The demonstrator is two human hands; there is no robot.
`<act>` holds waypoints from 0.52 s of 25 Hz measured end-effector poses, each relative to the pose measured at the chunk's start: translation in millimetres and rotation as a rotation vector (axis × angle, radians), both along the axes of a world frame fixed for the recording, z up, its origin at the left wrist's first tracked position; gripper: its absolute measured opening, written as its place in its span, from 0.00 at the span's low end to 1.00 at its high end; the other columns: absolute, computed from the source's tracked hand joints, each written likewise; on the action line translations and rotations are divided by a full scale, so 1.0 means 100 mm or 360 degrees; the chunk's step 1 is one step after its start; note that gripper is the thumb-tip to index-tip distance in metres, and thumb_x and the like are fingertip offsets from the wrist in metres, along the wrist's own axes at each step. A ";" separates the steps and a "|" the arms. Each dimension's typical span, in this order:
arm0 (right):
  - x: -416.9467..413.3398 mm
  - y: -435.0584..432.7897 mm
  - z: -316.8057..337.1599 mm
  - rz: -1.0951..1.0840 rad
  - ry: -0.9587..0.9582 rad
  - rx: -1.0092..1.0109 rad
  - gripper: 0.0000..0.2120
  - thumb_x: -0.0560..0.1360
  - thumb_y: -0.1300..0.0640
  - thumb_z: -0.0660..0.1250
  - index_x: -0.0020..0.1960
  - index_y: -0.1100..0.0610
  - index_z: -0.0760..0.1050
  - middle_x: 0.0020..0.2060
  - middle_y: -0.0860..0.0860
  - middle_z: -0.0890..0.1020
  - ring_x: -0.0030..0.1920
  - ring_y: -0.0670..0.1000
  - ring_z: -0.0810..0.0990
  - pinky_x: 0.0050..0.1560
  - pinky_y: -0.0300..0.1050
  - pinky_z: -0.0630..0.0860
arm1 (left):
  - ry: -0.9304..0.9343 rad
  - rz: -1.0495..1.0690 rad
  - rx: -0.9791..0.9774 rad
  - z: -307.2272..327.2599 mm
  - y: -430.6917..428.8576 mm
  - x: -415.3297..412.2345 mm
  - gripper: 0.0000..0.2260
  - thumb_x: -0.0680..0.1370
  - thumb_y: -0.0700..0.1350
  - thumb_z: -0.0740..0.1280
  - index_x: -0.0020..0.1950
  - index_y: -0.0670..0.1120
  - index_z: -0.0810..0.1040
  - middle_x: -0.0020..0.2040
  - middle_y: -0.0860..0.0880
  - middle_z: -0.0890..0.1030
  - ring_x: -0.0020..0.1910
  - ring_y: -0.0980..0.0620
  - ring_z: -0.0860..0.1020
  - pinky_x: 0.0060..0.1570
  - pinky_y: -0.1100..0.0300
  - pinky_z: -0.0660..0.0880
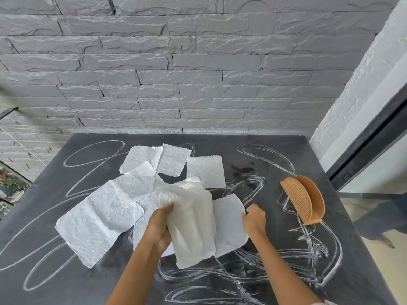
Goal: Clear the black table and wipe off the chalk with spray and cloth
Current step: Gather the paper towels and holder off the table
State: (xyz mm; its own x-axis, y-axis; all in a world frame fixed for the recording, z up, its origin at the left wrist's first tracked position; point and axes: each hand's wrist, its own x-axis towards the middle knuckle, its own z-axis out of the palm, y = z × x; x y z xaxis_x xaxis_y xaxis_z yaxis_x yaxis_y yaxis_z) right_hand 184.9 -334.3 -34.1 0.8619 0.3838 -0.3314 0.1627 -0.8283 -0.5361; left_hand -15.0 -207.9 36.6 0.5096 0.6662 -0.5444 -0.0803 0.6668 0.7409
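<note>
While L hand (161, 221) grips bunched napkins (191, 227), R hand (253, 219) pinches another sheet (229, 230) by its edge.

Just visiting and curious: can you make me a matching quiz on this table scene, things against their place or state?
1 holder
2 left hand
3 right hand
4 chalk

A scrawled across the table
B pinches the edge of one napkin
C orange, standing near the table's right edge
D grips a napkin bunch

Pairs: 1-C, 2-D, 3-B, 4-A.
</note>
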 end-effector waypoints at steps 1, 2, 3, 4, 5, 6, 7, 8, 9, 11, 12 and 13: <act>0.02 0.00 0.01 -0.0042 0.0048 0.0037 0.07 0.72 0.68 0.63 0.36 0.62 0.70 0.35 0.59 0.74 0.36 0.57 0.73 0.36 0.47 0.67 | 0.0009 0.0012 -0.0014 0.00 0.00 0.00 0.08 0.79 0.41 0.60 0.50 0.42 0.78 0.39 0.47 0.85 0.45 0.47 0.81 0.42 0.53 0.75; 0.05 0.00 0.00 -0.0079 0.0111 0.0097 0.12 0.70 0.69 0.62 0.30 0.60 0.67 0.29 0.56 0.70 0.31 0.55 0.69 0.34 0.46 0.64 | 0.0020 0.0024 -0.0030 0.01 -0.01 0.00 0.08 0.79 0.42 0.60 0.50 0.42 0.78 0.39 0.47 0.86 0.45 0.47 0.81 0.42 0.53 0.75; 0.06 -0.01 0.05 -0.0165 0.0177 0.0185 0.13 0.68 0.68 0.62 0.27 0.59 0.67 0.27 0.55 0.70 0.29 0.54 0.67 0.33 0.46 0.64 | 0.0026 0.0029 -0.0040 0.01 -0.01 -0.01 0.08 0.79 0.42 0.60 0.50 0.43 0.78 0.39 0.47 0.86 0.45 0.47 0.81 0.41 0.53 0.75; 0.08 -0.02 0.11 -0.0267 0.0223 0.0275 0.11 0.68 0.66 0.63 0.28 0.58 0.71 0.27 0.55 0.73 0.30 0.55 0.70 0.33 0.45 0.66 | 0.0026 0.0026 -0.0045 0.01 -0.01 -0.01 0.08 0.79 0.42 0.60 0.50 0.43 0.78 0.39 0.47 0.86 0.44 0.48 0.82 0.41 0.53 0.75; 0.08 -0.02 0.19 -0.0388 0.0272 0.0391 0.07 0.69 0.64 0.64 0.33 0.59 0.75 0.31 0.55 0.77 0.33 0.55 0.73 0.35 0.44 0.68 | 0.0024 0.0026 -0.0051 0.01 -0.01 -0.02 0.08 0.79 0.42 0.60 0.51 0.43 0.78 0.40 0.47 0.86 0.44 0.48 0.82 0.41 0.54 0.75; 0.09 -0.02 0.28 -0.0476 0.0291 0.0511 0.03 0.70 0.62 0.65 0.38 0.59 0.77 0.36 0.54 0.79 0.36 0.54 0.75 0.38 0.44 0.69 | 0.0017 0.0030 -0.0055 0.00 -0.01 -0.02 0.08 0.79 0.42 0.60 0.51 0.43 0.78 0.40 0.47 0.86 0.44 0.48 0.82 0.41 0.54 0.75; 0.11 -0.01 0.39 -0.0534 0.0275 0.0621 0.03 0.71 0.61 0.65 0.41 0.59 0.77 0.39 0.54 0.80 0.38 0.53 0.75 0.40 0.43 0.69 | 0.0006 0.0039 -0.0062 0.00 -0.01 -0.03 0.08 0.79 0.42 0.60 0.51 0.43 0.78 0.41 0.47 0.86 0.45 0.48 0.81 0.41 0.53 0.75; 0.13 0.00 0.50 -0.0537 0.0212 0.0707 0.02 0.71 0.60 0.65 0.43 0.58 0.77 0.41 0.54 0.80 0.39 0.52 0.75 0.41 0.43 0.68 | -0.0009 0.0049 -0.0072 -0.01 -0.02 -0.03 0.08 0.79 0.42 0.60 0.52 0.42 0.77 0.42 0.46 0.86 0.47 0.47 0.81 0.42 0.53 0.75; 0.13 0.02 0.61 -0.0478 0.0094 0.0765 0.02 0.72 0.60 0.65 0.43 0.58 0.76 0.41 0.53 0.80 0.40 0.51 0.75 0.41 0.42 0.68 | -0.0031 0.0054 -0.0081 -0.01 -0.03 -0.02 0.08 0.78 0.42 0.60 0.53 0.42 0.77 0.44 0.45 0.85 0.48 0.46 0.80 0.43 0.52 0.75; 0.03 0.08 0.86 -0.0254 -0.0167 0.0829 0.03 0.72 0.59 0.65 0.42 0.57 0.77 0.39 0.48 0.80 0.41 0.51 0.78 0.39 0.41 0.67 | -0.0086 0.0043 -0.0091 -0.01 -0.05 0.00 0.09 0.78 0.42 0.60 0.54 0.42 0.77 0.46 0.44 0.84 0.50 0.45 0.80 0.45 0.51 0.75; -0.07 0.12 0.97 -0.0108 -0.0257 0.0855 0.02 0.73 0.58 0.66 0.42 0.55 0.77 0.38 0.46 0.80 0.42 0.50 0.79 0.38 0.40 0.68 | -0.0112 0.0031 -0.0087 0.00 -0.07 0.01 0.09 0.78 0.43 0.60 0.55 0.42 0.77 0.46 0.44 0.84 0.50 0.45 0.80 0.45 0.51 0.75; -0.19 0.16 1.05 0.0050 -0.0313 0.0875 0.02 0.73 0.57 0.66 0.43 0.54 0.76 0.40 0.45 0.81 0.43 0.49 0.80 0.38 0.40 0.70 | -0.0130 0.0022 -0.0076 0.00 -0.08 0.04 0.10 0.78 0.43 0.60 0.55 0.42 0.77 0.45 0.44 0.85 0.49 0.46 0.81 0.45 0.51 0.75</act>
State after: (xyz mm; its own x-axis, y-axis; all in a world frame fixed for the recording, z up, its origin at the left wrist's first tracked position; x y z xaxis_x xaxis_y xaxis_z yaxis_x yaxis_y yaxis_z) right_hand 165.8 -317.9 70.7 0.8724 0.4806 0.0890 0.3230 -0.4303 -0.8429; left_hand -11.3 -215.7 36.8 0.5443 0.6479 -0.5329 -0.1486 0.6996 0.6989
